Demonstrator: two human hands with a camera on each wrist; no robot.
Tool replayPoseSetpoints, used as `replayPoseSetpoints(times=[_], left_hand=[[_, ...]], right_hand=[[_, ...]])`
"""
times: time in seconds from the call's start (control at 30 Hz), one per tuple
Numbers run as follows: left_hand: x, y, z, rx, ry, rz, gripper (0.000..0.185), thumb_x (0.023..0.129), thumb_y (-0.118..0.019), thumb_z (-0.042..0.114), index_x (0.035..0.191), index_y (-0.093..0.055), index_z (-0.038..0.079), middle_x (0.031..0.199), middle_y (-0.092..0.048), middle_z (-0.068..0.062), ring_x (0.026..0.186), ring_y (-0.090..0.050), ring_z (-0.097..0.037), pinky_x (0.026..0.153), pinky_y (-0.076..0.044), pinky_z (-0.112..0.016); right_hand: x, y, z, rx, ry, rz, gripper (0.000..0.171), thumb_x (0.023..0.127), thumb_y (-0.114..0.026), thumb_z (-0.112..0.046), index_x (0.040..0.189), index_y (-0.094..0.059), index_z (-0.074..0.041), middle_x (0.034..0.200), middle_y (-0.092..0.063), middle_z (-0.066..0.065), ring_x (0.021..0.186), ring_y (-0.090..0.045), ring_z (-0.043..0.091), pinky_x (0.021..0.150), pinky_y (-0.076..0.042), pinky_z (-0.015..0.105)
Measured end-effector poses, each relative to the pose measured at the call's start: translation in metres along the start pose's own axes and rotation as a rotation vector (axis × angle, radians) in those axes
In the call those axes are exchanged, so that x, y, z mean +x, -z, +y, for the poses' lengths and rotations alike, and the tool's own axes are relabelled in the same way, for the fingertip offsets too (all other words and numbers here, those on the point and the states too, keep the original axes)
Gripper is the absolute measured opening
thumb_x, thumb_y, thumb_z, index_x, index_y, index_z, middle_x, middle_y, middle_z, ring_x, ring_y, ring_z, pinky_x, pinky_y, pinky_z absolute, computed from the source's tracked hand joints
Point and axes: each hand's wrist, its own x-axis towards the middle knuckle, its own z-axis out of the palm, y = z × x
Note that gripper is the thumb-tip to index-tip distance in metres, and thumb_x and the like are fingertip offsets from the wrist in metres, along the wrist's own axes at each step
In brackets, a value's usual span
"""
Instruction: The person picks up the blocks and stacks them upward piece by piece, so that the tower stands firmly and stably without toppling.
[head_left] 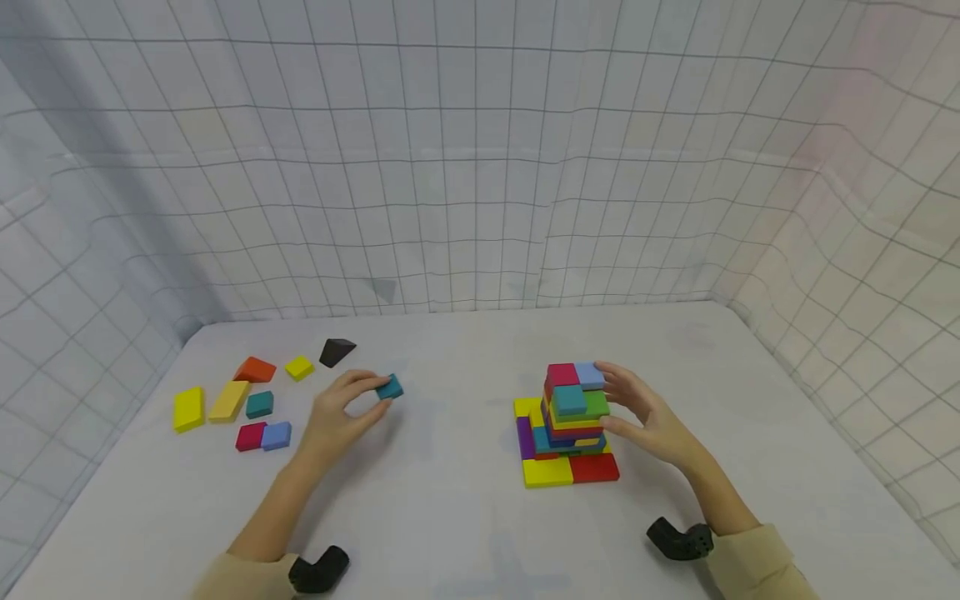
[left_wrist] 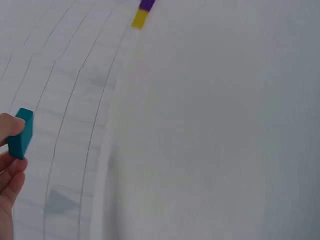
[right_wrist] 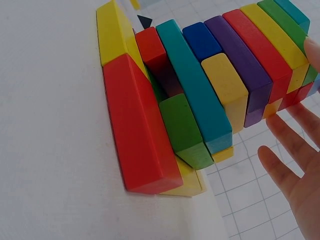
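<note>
The left hand [head_left: 339, 414] fingers pinch a small teal wooden block [head_left: 389, 387] above bare white bench [head_left: 450, 500]. The right hand [head_left: 647, 414] fingers, relaxed, touch the smooth multicoloured stacked block tower [head_left: 572, 417].

Recording booth, grid-cloth walls [head_left: 480, 167], white table [head_left: 465, 500]

1. Your blocks in the stack [right_wrist: 200, 95] look like painted wood, matt and smooth.
2. The teal block [head_left: 390, 387] looks the same.
3. The tabletop [head_left: 450, 500] wears smooth matt white cloth.
</note>
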Motion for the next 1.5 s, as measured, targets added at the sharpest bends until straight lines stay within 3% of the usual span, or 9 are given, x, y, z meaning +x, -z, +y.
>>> replayPoseSetpoints(times=[0.17, 0.4, 0.57, 0.7, 0.87, 1.1, 1.3, 1.5], left_hand=[[0.034, -0.045, 0.05, -0.163, -0.171, -0.028, 0.034, 0.066, -0.076, -0.006, 0.098, -0.068, -0.001, 0.097, -0.061, -0.011, 0.085, -0.058, -0.023, 0.079, -0.049, -0.019], [0.065, -0.093, 0.11, -0.323, -0.222, -0.149, 0.029, 0.074, -0.073, -0.001, 0.103, -0.066, 0.0, 0.102, -0.058, -0.01, 0.091, -0.056, -0.019, 0.079, -0.052, -0.027], [0.074, -0.119, 0.133, -0.304, -0.302, -0.219, 0.028, 0.076, -0.073, 0.005, 0.103, -0.067, 0.0, 0.104, -0.056, -0.01, 0.095, -0.054, -0.018, 0.083, -0.049, -0.019], [0.077, -0.135, 0.14, -0.238, -0.359, -0.2, 0.027, 0.075, -0.074, 0.009, 0.1, -0.069, 0.001, 0.104, -0.059, -0.008, 0.099, -0.053, -0.019, 0.09, -0.042, -0.016], [0.078, -0.147, 0.142, -0.155, -0.386, -0.171, 0.025, 0.075, -0.075, 0.014, 0.098, -0.07, 0.006, 0.101, -0.063, -0.004, 0.099, -0.053, -0.017, 0.095, -0.038, -0.024], [0.076, -0.153, 0.139, -0.05, -0.392, -0.143, 0.026, 0.074, -0.076, 0.019, 0.098, -0.071, 0.01, 0.099, -0.065, -0.001, 0.098, -0.053, -0.016, 0.096, -0.038, -0.029], [0.073, -0.156, 0.134, 0.047, -0.472, -0.121, 0.026, 0.075, -0.075, 0.022, 0.098, -0.072, 0.011, 0.1, -0.064, 0.0, 0.098, -0.052, -0.016, 0.094, -0.039, -0.026], [0.072, -0.158, 0.132, 0.053, -0.513, -0.11, 0.026, 0.075, -0.075, 0.021, 0.098, -0.071, 0.009, 0.103, -0.061, -0.003, 0.099, -0.052, -0.016, 0.094, -0.038, -0.024]], right_hand=[[0.001, -0.001, 0.0, 0.006, 0.001, -0.001, 0.066, 0.084, -0.06, 0.0, 0.141, -0.029, -0.009, 0.138, -0.038, 0.014, 0.118, -0.043, 0.004, 0.097, -0.042, 0.035], [0.002, 0.0, 0.0, 0.014, 0.023, -0.008, 0.067, 0.083, -0.06, 0.002, 0.141, -0.029, -0.009, 0.138, -0.039, 0.012, 0.119, -0.044, 0.006, 0.097, -0.042, 0.035], [0.003, 0.001, 0.001, 0.03, 0.072, -0.036, 0.068, 0.083, -0.059, 0.006, 0.142, -0.027, -0.007, 0.139, -0.037, 0.012, 0.121, -0.043, 0.008, 0.098, -0.038, 0.023], [0.003, 0.002, 0.001, 0.053, 0.106, -0.06, 0.069, 0.083, -0.058, 0.008, 0.142, -0.025, -0.004, 0.139, -0.036, 0.016, 0.123, -0.042, 0.01, 0.099, -0.036, 0.021], [0.003, 0.003, 0.0, 0.068, 0.102, -0.071, 0.07, 0.083, -0.059, 0.007, 0.142, -0.024, -0.005, 0.139, -0.038, 0.002, 0.123, -0.042, 0.011, 0.099, -0.036, 0.021], [0.002, 0.004, 0.001, 0.076, 0.095, -0.077, 0.069, 0.084, -0.058, 0.006, 0.143, -0.023, -0.006, 0.14, -0.037, -0.002, 0.124, -0.04, 0.01, 0.1, -0.035, 0.021], [0.001, 0.004, 0.001, 0.076, 0.092, -0.075, 0.069, 0.084, -0.058, 0.007, 0.143, -0.024, -0.006, 0.141, -0.036, 0.0, 0.126, -0.038, 0.01, 0.101, -0.033, 0.02], [0.001, 0.005, 0.001, 0.065, 0.093, -0.072, 0.069, 0.084, -0.058, 0.007, 0.143, -0.024, -0.006, 0.141, -0.035, 0.0, 0.127, -0.037, 0.009, 0.101, -0.033, 0.02]])
